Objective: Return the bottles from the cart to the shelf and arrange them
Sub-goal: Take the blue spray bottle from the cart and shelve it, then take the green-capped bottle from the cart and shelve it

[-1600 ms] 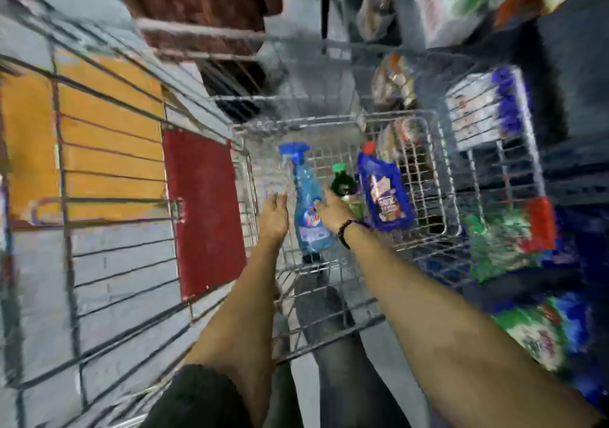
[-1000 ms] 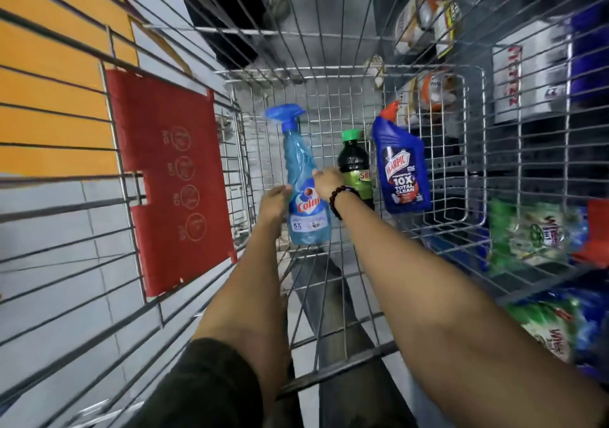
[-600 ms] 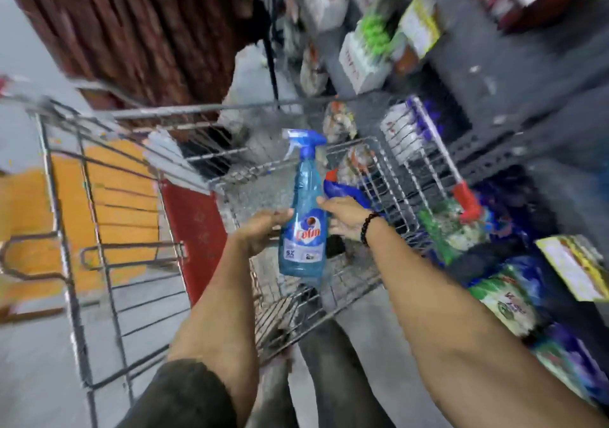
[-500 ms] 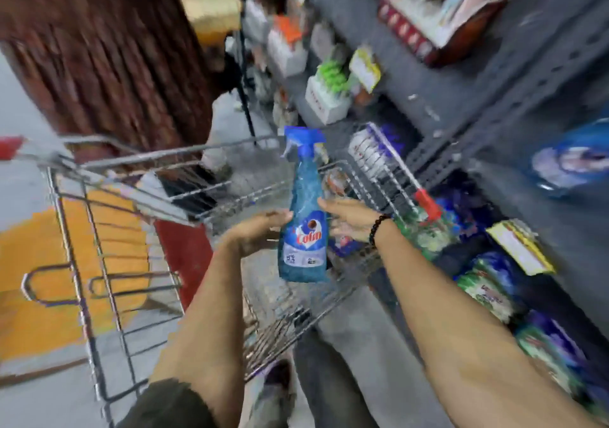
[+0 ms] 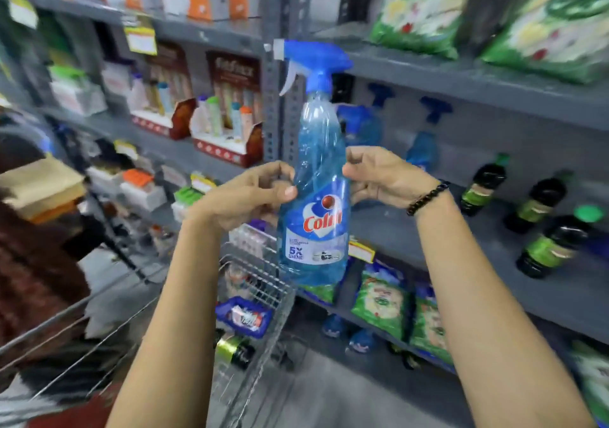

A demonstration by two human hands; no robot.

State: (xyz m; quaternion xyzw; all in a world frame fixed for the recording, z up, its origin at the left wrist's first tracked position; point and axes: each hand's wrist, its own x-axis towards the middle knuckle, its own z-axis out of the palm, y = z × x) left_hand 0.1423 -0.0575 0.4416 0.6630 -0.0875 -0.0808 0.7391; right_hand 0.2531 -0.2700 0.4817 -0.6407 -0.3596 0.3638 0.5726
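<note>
The left hand (image 5: 250, 193) is raised at mid-frame with the forearm angled up from the lower left. Its fingers curl inward and the thumb tip presses against the left side of the Colin spray bottle (image 5: 318, 197), just above the label. The right hand (image 5: 384, 177), with a dark bead bracelet (image 5: 426, 197) at the wrist, mirrors this pose from the right; its curled fingers meet the bottle's right side at the same height. Both hands are closed on the bottle between them.

The bottle stands upright in the air, clear of any surface. Its blue trigger head (image 5: 313, 60) points left, and the blue liquid and label face the camera.

Behind the bottle runs a grey shelf (image 5: 461, 240). Toward its back, two similar blue spray bottles (image 5: 425, 144) stand blurred. Toward its right end, dark bottles with green labels (image 5: 547, 246) stand in a loose group.

Below the hands, the wire cart (image 5: 263, 289) sits against the shelf front. Inside it lie a dark blue bottle (image 5: 245, 317) and a dark bottle with a green label (image 5: 234, 350).
</note>
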